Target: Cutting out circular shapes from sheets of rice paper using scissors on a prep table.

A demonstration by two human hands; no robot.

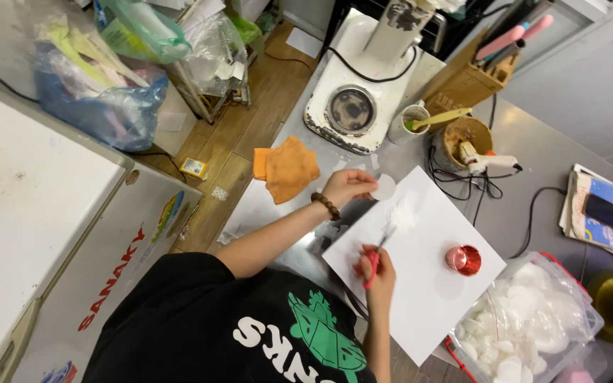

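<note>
My left hand (347,187), with a brown bead bracelet on the wrist, pinches a small round white piece (384,187) at the edge of a large white sheet (427,284). My right hand (377,268) grips red-handled scissors (375,257) whose blades point up toward the white piece. A small heap of white cut bits (401,217) lies on the sheet just past the blades. A shiny red cup (464,259) stands on the sheet to the right.
A clear bin of white round pieces (526,319) sits at the right. An orange cloth (286,169), a white machine (352,106), a glue gun (487,162) with tangled cables, a wooden tool block (470,79) and magazines with phones (604,213) surround the work area. A white chest freezer (51,234) stands left.
</note>
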